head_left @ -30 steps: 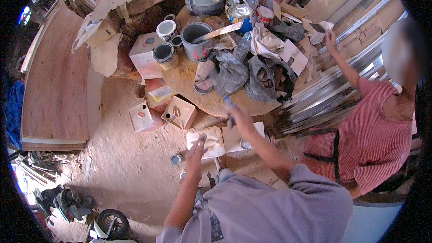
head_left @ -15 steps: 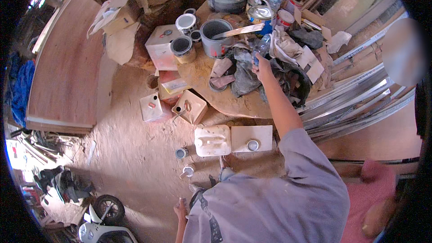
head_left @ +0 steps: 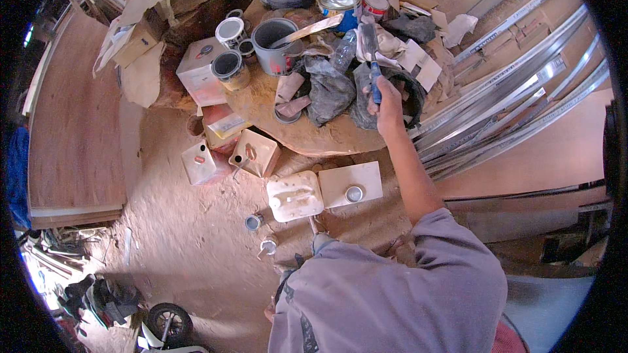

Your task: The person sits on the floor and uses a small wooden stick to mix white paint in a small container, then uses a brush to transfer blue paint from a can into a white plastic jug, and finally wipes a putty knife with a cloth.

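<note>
At two o'clock from the middle of the view, the person's bare right hand (head_left: 388, 106) is closing its fingers around the handle of a blue-handled, flat-bladed metal hand tool (head_left: 374, 67), whose blade is pointing toward twelve o'clock. Well apart from it, between six and seven o'clock, the left hand (head_left: 269, 312) is showing only a sliver beside the loose grey-purple shirt (head_left: 392, 287), so whether it is holding anything cannot be told. The tool is overlapping a crumpled beige cloth (head_left: 390, 44) in the view; whether the blade is touching it cannot be told. Behind the right hand, an open, dark plastic bag (head_left: 413, 101) is lying on a brown wooden tabletop with a curved edge (head_left: 314, 142). At nine o'clock from the hand, a crumpled dark-grey plastic bag (head_left: 329, 95) is resting, and just beside the blade, at its nine o'clock, a clear plastic bottle (head_left: 343, 53) is lying tilted. At ten o'clock from the hand, a round grey open bucket (head_left: 271, 59) is standing with a flat pale wooden stick (head_left: 314, 28) sticking out over its rim. Between seven and eight o'clock from the hand, a whitish plastic jerrycan (head_left: 296, 206) is lying on the dusty brown floor (head_left: 170, 235), touching or just beside a pale rectangular board (head_left: 337, 180) that is bearing a small round tin (head_left: 354, 194). Farther out, reddish-brown wooden panels (head_left: 75, 117) are standing at nine o'clock, and long silvery metal strips (head_left: 517, 114) are stretching between two and three o'clock.
</note>
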Demonstrator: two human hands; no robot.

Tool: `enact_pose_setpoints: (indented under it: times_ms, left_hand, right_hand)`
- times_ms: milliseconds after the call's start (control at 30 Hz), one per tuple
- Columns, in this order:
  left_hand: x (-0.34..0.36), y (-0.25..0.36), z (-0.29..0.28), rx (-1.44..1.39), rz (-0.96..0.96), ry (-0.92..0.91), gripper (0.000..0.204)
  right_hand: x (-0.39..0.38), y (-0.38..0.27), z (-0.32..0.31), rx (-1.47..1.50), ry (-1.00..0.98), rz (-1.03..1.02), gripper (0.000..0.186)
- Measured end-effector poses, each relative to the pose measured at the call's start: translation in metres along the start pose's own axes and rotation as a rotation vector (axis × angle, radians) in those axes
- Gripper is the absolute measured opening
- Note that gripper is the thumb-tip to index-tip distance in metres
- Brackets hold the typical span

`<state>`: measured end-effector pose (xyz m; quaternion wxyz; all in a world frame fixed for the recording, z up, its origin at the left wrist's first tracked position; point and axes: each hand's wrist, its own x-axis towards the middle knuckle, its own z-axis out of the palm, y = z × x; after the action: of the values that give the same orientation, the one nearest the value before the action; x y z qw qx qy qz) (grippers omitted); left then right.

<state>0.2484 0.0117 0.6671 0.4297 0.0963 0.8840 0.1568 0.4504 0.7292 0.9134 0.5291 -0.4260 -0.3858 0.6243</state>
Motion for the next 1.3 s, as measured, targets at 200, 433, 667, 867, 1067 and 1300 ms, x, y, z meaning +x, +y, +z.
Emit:
enact_pose_setpoints:
  times_ms: [200, 433, 667, 867, 1067, 1300]
  left_hand:
    - [0.021, 0.013, -0.008, 0.122, 0.128, -0.034, 0.046]
    - [0.015, 0.059, -0.024, -0.179, 0.201, 0.057, 0.042]
    - [-0.003, 0.098, -0.024, -0.319, 0.266, 0.074, 0.038]
    - [-0.034, 0.040, -0.001, -0.149, -0.116, 0.123, 0.040]
    - [-0.006, -0.080, 0.024, 0.196, 0.321, 0.276, 0.043]
    - [-0.055, -0.050, -0.028, 0.028, -0.037, 0.079, 0.041]
  right_hand:
    - [0.042, -0.004, -0.020, 0.145, 0.021, 0.143, 0.026]
    - [0.097, 0.030, 0.026, 0.001, -0.005, 0.259, 0.021]
    - [0.172, 0.057, 0.036, 0.063, 0.045, 0.367, 0.025]
    - [-0.002, 0.150, 0.039, 0.142, -0.138, 0.358, 0.023]
    - [-0.229, 0.253, -0.035, -0.866, -0.645, 0.068, 0.039]
    - [-0.351, 0.307, -0.104, -1.266, -0.993, 0.604, 0.041]
